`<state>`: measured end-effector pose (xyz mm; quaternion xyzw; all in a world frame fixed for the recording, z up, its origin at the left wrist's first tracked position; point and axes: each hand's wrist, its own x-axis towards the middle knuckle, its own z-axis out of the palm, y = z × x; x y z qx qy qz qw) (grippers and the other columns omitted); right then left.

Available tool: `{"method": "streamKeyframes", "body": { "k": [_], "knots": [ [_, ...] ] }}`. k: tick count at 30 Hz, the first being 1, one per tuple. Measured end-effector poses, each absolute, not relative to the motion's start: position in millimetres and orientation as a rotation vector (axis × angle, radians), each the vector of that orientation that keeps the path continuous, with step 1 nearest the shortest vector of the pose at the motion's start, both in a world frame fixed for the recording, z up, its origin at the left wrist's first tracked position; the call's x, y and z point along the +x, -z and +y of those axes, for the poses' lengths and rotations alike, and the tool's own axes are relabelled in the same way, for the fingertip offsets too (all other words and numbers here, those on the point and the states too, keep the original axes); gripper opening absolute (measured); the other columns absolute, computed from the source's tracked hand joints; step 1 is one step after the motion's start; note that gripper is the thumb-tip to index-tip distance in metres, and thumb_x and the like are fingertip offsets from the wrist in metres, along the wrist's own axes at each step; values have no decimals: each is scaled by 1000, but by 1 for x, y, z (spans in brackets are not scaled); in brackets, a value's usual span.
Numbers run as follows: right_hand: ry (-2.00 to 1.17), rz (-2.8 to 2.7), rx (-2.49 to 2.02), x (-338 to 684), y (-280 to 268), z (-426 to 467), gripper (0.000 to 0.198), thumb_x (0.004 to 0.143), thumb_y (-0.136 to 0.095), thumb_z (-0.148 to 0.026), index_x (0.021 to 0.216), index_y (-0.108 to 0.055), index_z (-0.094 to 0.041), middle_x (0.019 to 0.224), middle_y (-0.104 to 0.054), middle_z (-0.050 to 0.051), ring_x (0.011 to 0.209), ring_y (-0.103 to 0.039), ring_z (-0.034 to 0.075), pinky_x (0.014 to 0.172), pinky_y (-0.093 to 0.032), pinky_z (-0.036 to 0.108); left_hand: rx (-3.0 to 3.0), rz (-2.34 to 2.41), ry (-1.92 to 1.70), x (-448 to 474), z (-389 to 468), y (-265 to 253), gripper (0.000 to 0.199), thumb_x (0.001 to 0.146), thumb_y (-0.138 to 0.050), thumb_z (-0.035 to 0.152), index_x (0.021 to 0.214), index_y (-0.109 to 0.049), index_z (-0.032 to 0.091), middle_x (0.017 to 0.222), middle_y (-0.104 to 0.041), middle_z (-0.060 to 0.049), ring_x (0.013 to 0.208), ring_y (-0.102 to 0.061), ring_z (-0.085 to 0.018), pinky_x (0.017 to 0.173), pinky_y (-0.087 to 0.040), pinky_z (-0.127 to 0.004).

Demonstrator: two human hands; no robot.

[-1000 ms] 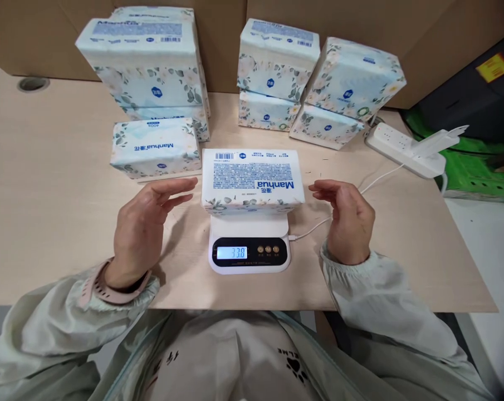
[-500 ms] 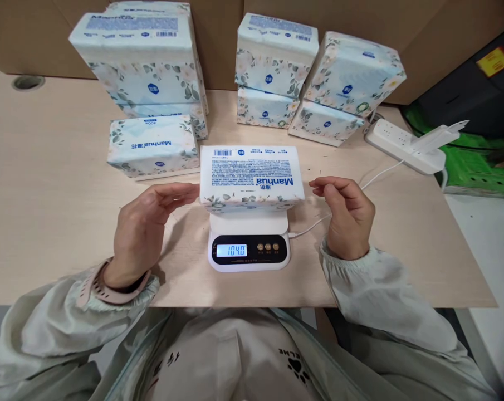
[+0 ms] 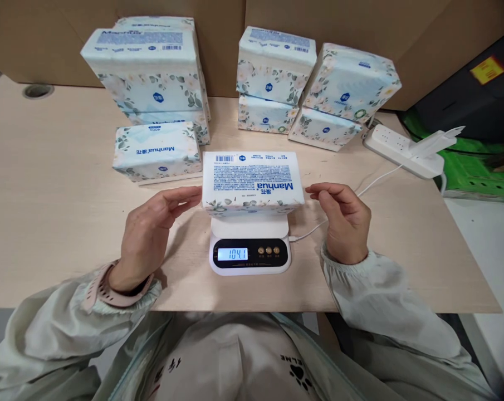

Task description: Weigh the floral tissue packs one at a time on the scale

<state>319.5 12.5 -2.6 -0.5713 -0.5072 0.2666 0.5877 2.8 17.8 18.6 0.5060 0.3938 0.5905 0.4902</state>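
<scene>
A pack of tissues (image 3: 254, 181), printed Manhua, rests on the white digital scale (image 3: 250, 227), whose lit display reads 104.1. At the pack's left end is my left hand (image 3: 153, 234), open, its straight fingertips at or very near the wrapper; contact is hard to tell. My right hand (image 3: 346, 223) is off the pack's right end with a small gap, fingers half bent and apart, nothing in them. Much of the scale's platform is hidden under the pack.
A single tissue pack (image 3: 156, 153) lies left of the scale, before a taller stack (image 3: 151, 83). Two more stacks (image 3: 272, 72) (image 3: 347, 89) stand at the back right against cardboard. A white power strip (image 3: 402, 147) sits at right; a cable (image 3: 377, 181) runs towards the scale.
The display has gone from 104.0 to 104.1. The whole view has shifted slightly; both hands keep their places beside the pack.
</scene>
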Motion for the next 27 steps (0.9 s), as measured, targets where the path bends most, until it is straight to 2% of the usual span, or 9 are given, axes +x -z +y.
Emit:
{"method": "streamKeyframes", "body": {
  "k": [9, 11, 14, 17, 19, 21, 24, 26, 27],
  "knots": [
    [-627, -1229, -1325, 319, 1, 11, 19, 100, -72, -45, 100, -83, -29, 102, -84, 3, 99, -77, 23, 98, -63, 46, 1228, 979, -1366, 3, 17, -23, 30, 103, -67, 42, 115, -90, 28, 132, -83, -8, 132, -76, -35, 122, -59, -56],
    [-663, -1280, -1314, 319, 2, 9, 25, 102, -70, -50, 116, -82, -33, 116, -85, 4, 114, -78, 26, 110, -60, 52, 1245, 965, -1362, 2, 17, -22, 31, 104, -65, 41, 118, -90, 28, 135, -81, -8, 135, -74, -35, 124, -58, -57],
    [-745, -1493, -1305, 317, 1, 5, 48, 104, -62, -62, 147, -68, -42, 150, -75, 2, 146, -66, 31, 131, -43, 65, 1257, 936, -1279, 1, 15, -16, 36, 103, -67, 46, 129, -86, 28, 146, -76, -8, 148, -66, -36, 127, -55, -57],
    [-816, -1726, -1244, 308, -13, 3, 59, 105, -55, -68, 159, -58, -43, 166, -63, 0, 159, -54, 34, 138, -31, 70, 1282, 912, -1277, 1, 11, -15, 39, 100, -72, 46, 132, -85, 29, 149, -74, -7, 153, -60, -37, 128, -54, -58],
    [-869, -1783, -1177, 297, -32, 8, 63, 104, -56, -69, 161, -55, -41, 170, -59, -1, 163, -49, 35, 141, -28, 68, 1320, 862, -1419, 3, 13, -21, 31, 100, -70, 40, 123, -88, 30, 142, -79, -2, 148, -65, -35, 127, -54, -56],
    [-909, -1787, -1103, 281, -55, 22, 68, 102, -59, -71, 162, -53, -40, 173, -55, -3, 168, -41, 33, 144, -25, 62, 1354, 776, -1634, 2, 20, -33, 21, 97, -70, 33, 99, -91, 30, 127, -84, 2, 137, -72, -31, 121, -58, -50],
    [-912, -1913, -956, 247, -83, 57, 77, 104, -54, -72, 169, -44, -32, 185, -35, -1, 175, -27, 31, 147, -18, 53, 1290, 753, -1917, -11, 43, -53, 26, 95, -70, 36, 72, -75, 25, 104, -84, 3, 111, -76, -24, 103, -61, -39],
    [-913, -2046, -904, 221, -87, 88, 86, 106, -46, -74, 174, -33, -23, 189, -23, 3, 177, -21, 32, 147, -13, 54, 1184, 851, -2014, -27, 61, -58, 30, 95, -67, 36, 69, -62, 24, 91, -78, 1, 103, -73, -22, 99, -59, -36],
    [-927, -2095, -915, 209, -85, 103, 90, 106, -46, -76, 175, -29, -21, 190, -21, 5, 177, -19, 33, 147, -11, 57, 1141, 931, -1985, -36, 68, -58, 27, 95, -66, 35, 71, -58, 24, 91, -75, 1, 107, -71, -21, 103, -56, -34]
  ]
}}
